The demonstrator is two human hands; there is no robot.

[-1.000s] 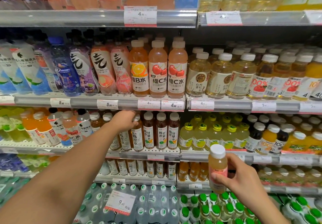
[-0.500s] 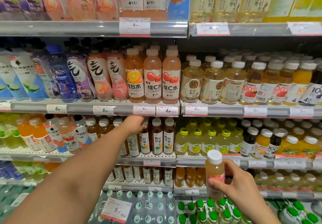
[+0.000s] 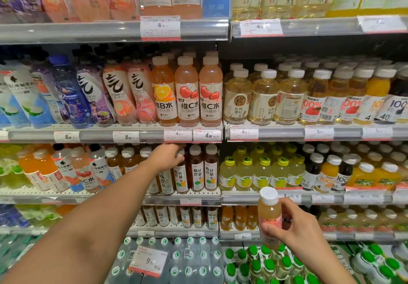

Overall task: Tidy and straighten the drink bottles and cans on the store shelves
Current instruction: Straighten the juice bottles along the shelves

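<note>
A person's left hand (image 3: 169, 156) apparently closes over a brown tea bottle's (image 3: 181, 173) cap on the third shelf (image 3: 198, 200); the right hand (image 3: 295, 228) grips a pink-labelled bottle (image 3: 269, 215). A careless tug could topple neighbouring bottles.

1. The orange bottle (image 3: 164, 91) on the second shelf reads "维B水 VITAMIN B"
2. The two cherry bottles (image 3: 199, 91) beside it read "维C水 VITAMIN C"
3. The pale yellow bottles (image 3: 237, 98) to their right carry "红枸枣杞水"
4. The juice bottles (image 3: 313, 102) further right show "100%"
5. The dark tea bottles (image 3: 197, 171) one shelf down say "陈皮甘草水"
6. Shelf tags: one price tag (image 3: 160, 27) reads "4.90", another tag (image 3: 66, 137) "5.00", and the hanging tag (image 3: 148, 264) on the water packs "9.80"
</note>
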